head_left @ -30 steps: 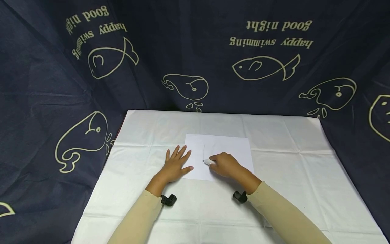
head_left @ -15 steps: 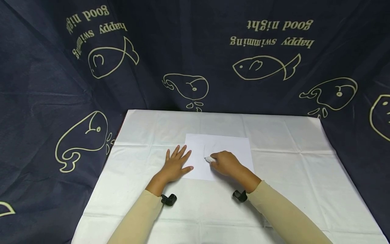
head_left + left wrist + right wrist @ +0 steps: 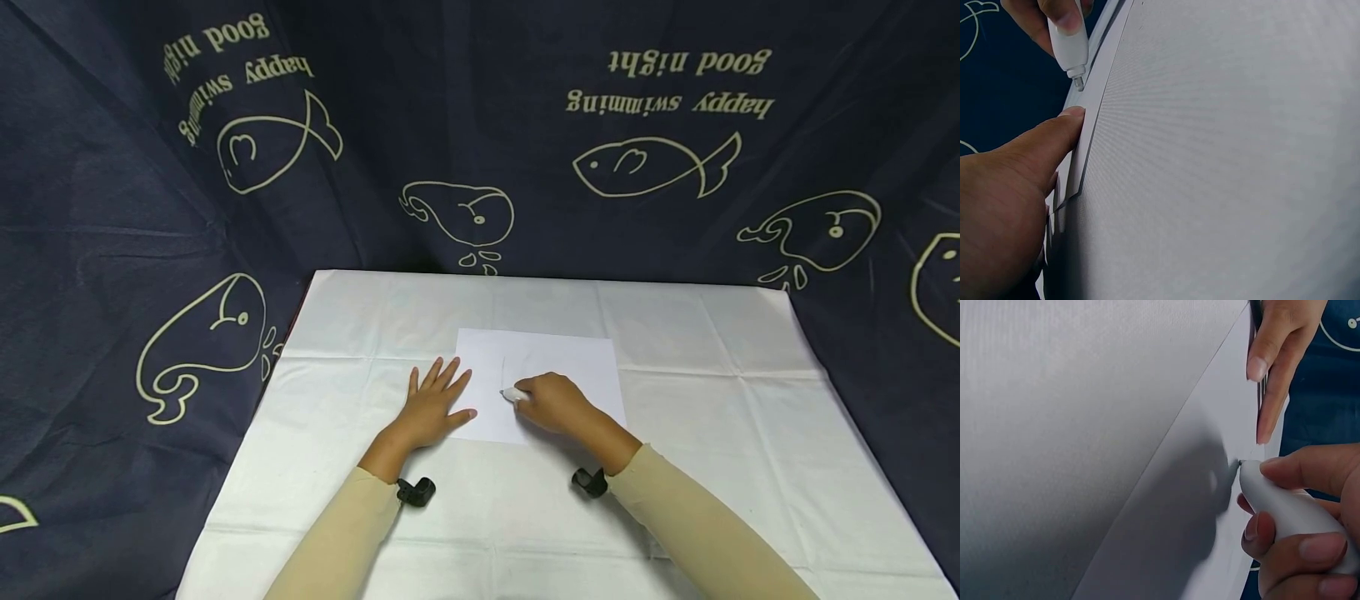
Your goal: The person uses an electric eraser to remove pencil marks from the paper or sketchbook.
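Note:
A sheet of white paper (image 3: 555, 350) lies on the table, with faint thin lines near its middle. My left hand (image 3: 429, 410) rests flat on the paper's left edge, fingers spread and thumb (image 3: 1063, 128) pointing towards the other hand. In my right hand (image 3: 557, 403) I grip a white correction pen (image 3: 1288, 506), its fat, rounded body partly wrapped by curled fingers. Its narrow metal tip (image 3: 1078, 83) points left and down at the paper. In the right wrist view the tip is at or just above the surface; contact cannot be told.
A white creased cloth (image 3: 675, 325) covers the table. Behind it hangs a dark blue curtain (image 3: 480, 100) with fish and whale drawings. Small black cameras (image 3: 417, 492) sit at both wrists.
The correction pen's tip moved slightly away and right, then a little back to the left and nearer. My left hand and the paper have stayed in place.

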